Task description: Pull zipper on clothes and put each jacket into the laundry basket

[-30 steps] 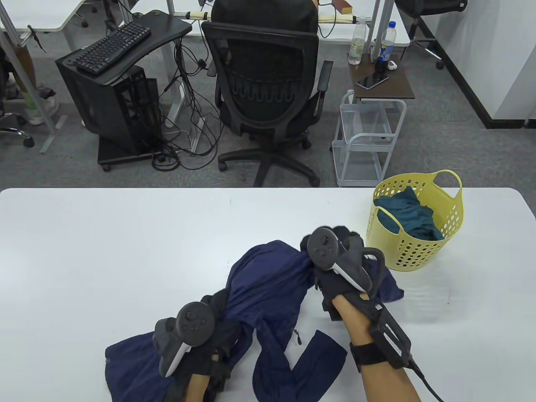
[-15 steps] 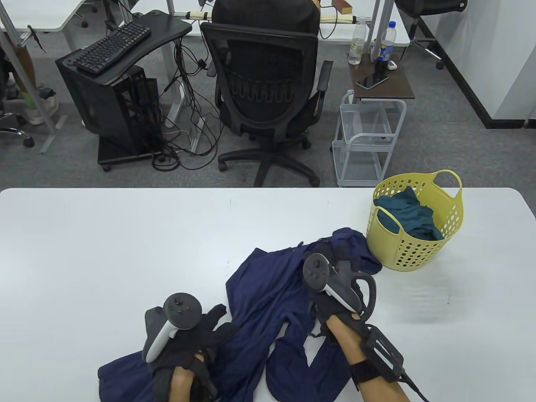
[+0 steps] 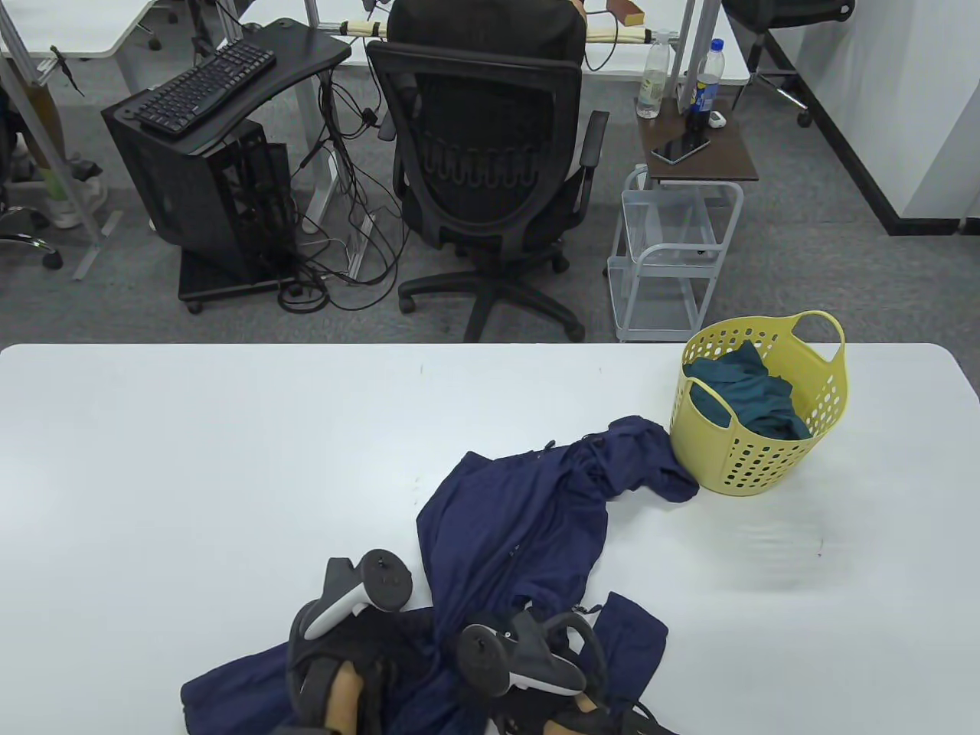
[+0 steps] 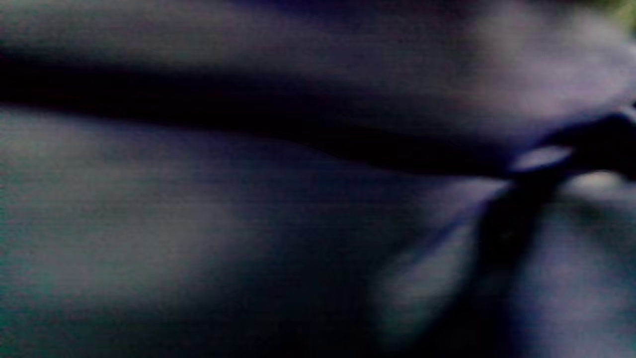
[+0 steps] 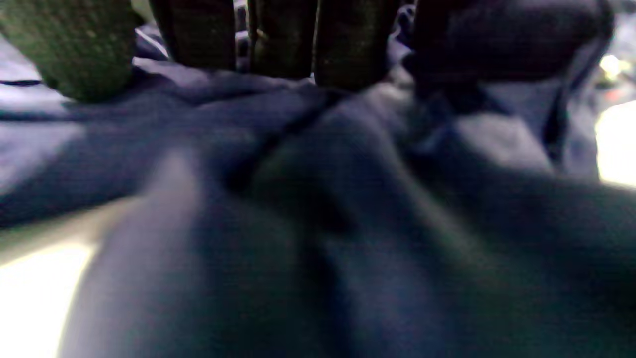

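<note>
A navy jacket (image 3: 521, 521) lies crumpled on the white table (image 3: 191, 459), stretching from the near edge up to the foot of the yellow laundry basket (image 3: 758, 459). A teal garment (image 3: 754, 394) sits inside the basket. My left hand (image 3: 360, 639) is on the jacket's near left part, its fingers hidden under the tracker. My right hand (image 3: 528, 658) is close beside it on the near hem. In the right wrist view the gloved fingers (image 5: 283, 40) stand side by side with their tips on the navy cloth (image 5: 348, 223). The left wrist view shows only blurred navy cloth (image 4: 198, 223).
Beyond the table's far edge stand a black office chair (image 3: 490, 153), a small white trolley (image 3: 666, 260) and a black computer stand (image 3: 207, 184). Bare table surface shows to the left and to the right of the jacket.
Both hands drew back toward the near edge. My right hand let go of the jacket's top near the basket and came down beside the left one; the jacket now lies spread out.
</note>
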Action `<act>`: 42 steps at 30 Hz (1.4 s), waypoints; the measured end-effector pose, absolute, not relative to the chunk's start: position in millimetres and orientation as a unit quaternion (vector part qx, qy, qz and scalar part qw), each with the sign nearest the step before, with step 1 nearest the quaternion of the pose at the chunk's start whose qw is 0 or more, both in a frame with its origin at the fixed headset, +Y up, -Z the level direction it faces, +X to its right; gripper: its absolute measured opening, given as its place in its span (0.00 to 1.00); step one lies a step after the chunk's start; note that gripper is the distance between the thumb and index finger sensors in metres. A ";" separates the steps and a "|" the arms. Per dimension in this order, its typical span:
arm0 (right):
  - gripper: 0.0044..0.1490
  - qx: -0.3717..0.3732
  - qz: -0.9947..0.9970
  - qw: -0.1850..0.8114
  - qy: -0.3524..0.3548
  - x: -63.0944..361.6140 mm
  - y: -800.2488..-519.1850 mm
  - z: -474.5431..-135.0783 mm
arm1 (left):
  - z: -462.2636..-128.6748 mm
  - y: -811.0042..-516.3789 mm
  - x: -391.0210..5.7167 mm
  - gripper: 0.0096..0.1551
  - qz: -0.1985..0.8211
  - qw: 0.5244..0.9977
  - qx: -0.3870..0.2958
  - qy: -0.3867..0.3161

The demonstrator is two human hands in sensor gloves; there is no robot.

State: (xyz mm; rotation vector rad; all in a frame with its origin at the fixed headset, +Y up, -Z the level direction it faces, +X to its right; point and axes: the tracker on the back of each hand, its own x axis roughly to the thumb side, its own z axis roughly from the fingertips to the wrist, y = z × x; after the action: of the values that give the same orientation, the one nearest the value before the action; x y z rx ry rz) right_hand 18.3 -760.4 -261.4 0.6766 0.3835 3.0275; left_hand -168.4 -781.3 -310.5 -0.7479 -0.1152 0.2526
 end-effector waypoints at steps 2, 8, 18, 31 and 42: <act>0.36 0.201 0.974 0.002 0.101 27.1 -759.0 -265.3 | -312.2 -784.7 -164.1 0.39 0.142 0.918 -0.367 -0.054; 0.32 0.125 0.986 0.009 0.106 70.7 -760.0 -285.9 | -312.9 -782.5 -152.6 0.37 0.092 0.947 -0.306 0.020; 0.28 0.000 0.995 0.014 0.095 157.9 -762.2 -308.7 | -311.7 -777.1 -159.4 0.35 0.075 0.957 -0.257 0.108; 0.25 -0.080 0.992 0.060 0.080 200.7 -754.6 -310.3 | -303.6 -755.5 -150.3 0.33 0.087 0.967 -0.223 0.086; 0.31 0.021 0.995 0.097 -0.018 104.0 -691.9 -308.5 | -306.1 -738.8 -183.1 0.36 0.186 0.977 -0.070 0.076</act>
State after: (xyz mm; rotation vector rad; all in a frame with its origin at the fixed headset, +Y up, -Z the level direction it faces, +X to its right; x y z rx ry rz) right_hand 104.0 -691.9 -308.5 0.0627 -0.0539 2.9470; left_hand -183.1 -738.8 -306.1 -0.1404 0.1523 0.3748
